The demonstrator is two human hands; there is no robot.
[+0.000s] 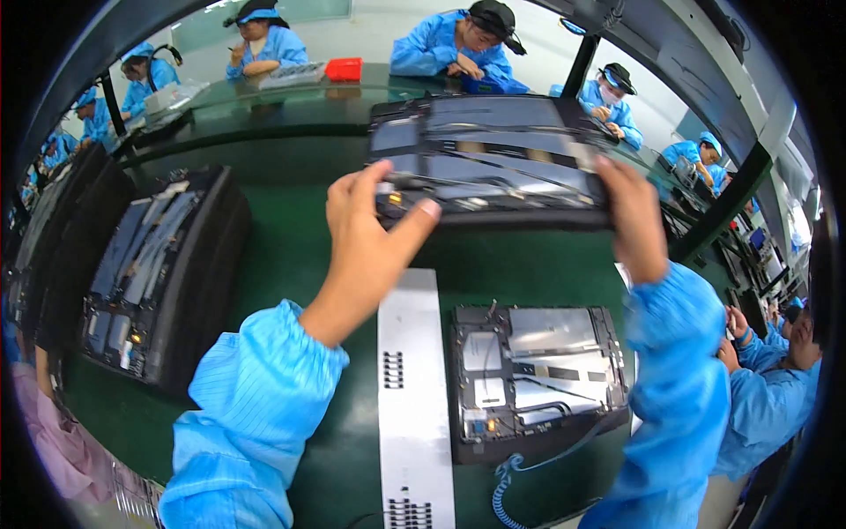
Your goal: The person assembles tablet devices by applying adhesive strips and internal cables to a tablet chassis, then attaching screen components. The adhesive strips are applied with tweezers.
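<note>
My left hand (370, 234) grips the near left corner of a black tray, its thumb over the front edge. My right hand (634, 216) is closed on the right end, its fingers partly hidden and blurred. In the tray lies an opened tablet-like device (498, 167) with grey battery cells and dark flex cables. I cannot tell whether the tray's underside touches the bench. Nearer to me, a second opened device (564, 331) rests on a black block, between a white strip (410, 326) with rows of small black parts and my right sleeve.
Black trays (207, 273) with opened devices stand at the left. A coiled blue cord (500, 494) runs along the near bench. Across the green bench (291, 207), people in blue smocks work near a red bin (344, 69). A dark post (727, 198) rises at the right.
</note>
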